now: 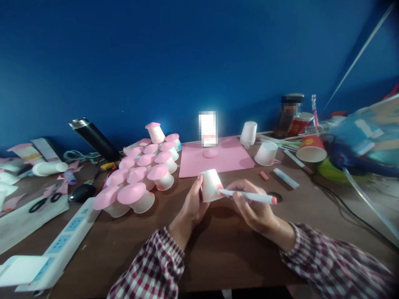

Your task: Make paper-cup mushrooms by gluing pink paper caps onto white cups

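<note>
My left hand grips a white paper cup from its left side, with the narrower end up. Pinkish-orange colouring shows on the cup's right side and lower part. In my right hand is a white marker pen with an orange-red end, its tip touching or very close to the cup. Behind the cup lies a pink sheet of paper. To the left stand several cups topped with pink paper cones. Two more cups, one plain white and one partly coloured, stand to the right.
A power strip, a computer mouse, scissors and a black flask occupy the left. On the right are a marker cap, another pen, a red paper cup, a black cable and a bottle.
</note>
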`<move>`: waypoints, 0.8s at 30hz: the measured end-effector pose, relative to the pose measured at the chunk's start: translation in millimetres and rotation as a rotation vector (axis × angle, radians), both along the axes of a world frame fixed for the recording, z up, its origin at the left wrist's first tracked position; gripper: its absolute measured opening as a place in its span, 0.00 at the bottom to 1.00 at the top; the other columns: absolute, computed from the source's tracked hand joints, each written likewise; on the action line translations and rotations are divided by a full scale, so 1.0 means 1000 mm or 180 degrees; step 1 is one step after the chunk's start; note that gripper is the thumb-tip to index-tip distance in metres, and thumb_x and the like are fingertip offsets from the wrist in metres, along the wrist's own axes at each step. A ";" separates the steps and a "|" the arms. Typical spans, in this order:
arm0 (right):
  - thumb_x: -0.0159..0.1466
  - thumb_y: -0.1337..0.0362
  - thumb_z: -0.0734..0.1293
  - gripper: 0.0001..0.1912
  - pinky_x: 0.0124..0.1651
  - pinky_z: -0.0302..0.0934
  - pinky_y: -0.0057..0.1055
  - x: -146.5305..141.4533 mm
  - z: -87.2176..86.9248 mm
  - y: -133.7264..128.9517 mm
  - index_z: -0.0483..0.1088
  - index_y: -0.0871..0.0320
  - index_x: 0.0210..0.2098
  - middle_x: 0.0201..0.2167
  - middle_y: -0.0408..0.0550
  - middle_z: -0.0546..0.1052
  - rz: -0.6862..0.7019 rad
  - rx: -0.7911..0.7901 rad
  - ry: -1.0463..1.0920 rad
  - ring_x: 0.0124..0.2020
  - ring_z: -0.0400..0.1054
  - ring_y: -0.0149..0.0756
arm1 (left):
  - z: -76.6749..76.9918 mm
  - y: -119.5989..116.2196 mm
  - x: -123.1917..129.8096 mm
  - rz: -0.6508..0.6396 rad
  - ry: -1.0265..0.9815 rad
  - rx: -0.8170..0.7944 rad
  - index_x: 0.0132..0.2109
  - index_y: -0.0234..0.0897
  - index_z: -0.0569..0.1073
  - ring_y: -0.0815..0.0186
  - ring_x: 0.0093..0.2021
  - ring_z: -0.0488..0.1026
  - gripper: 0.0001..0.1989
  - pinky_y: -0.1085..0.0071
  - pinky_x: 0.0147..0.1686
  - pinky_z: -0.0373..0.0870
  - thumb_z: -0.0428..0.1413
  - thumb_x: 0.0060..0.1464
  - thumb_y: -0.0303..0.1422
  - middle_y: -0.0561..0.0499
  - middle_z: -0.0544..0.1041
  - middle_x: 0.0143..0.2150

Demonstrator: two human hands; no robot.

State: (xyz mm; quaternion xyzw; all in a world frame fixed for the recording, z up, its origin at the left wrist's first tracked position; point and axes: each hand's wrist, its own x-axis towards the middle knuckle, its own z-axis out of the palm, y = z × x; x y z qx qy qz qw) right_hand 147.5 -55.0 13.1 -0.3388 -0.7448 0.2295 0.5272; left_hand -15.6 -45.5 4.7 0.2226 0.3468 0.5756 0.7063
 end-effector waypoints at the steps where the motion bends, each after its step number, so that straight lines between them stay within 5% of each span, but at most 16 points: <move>1: 0.65 0.66 0.61 0.06 0.29 0.61 0.25 0.000 0.000 0.000 0.70 0.58 0.36 0.27 0.44 0.75 -0.0007 0.0006 -0.0005 0.26 0.68 0.29 | 0.000 0.000 0.000 0.0020 0.0005 -0.0012 0.40 0.28 0.75 0.62 0.35 0.75 0.21 0.68 0.41 0.71 0.48 0.62 0.43 0.43 0.78 0.34; 15: 0.66 0.65 0.60 0.09 0.30 0.64 0.28 -0.002 0.000 0.000 0.70 0.59 0.34 0.27 0.47 0.76 0.0125 -0.0130 -0.0015 0.26 0.70 0.32 | 0.003 0.000 -0.002 0.0139 0.0024 -0.0187 0.40 0.29 0.75 0.60 0.32 0.76 0.22 0.65 0.36 0.73 0.47 0.61 0.45 0.42 0.78 0.32; 24: 0.66 0.64 0.61 0.08 0.33 0.65 0.29 0.000 0.000 -0.001 0.70 0.59 0.36 0.30 0.48 0.77 0.0213 -0.0259 0.0096 0.29 0.71 0.33 | -0.001 -0.003 -0.003 -0.0120 -0.0123 0.0021 0.38 0.29 0.74 0.63 0.32 0.75 0.22 0.68 0.38 0.71 0.63 0.47 0.46 0.44 0.77 0.32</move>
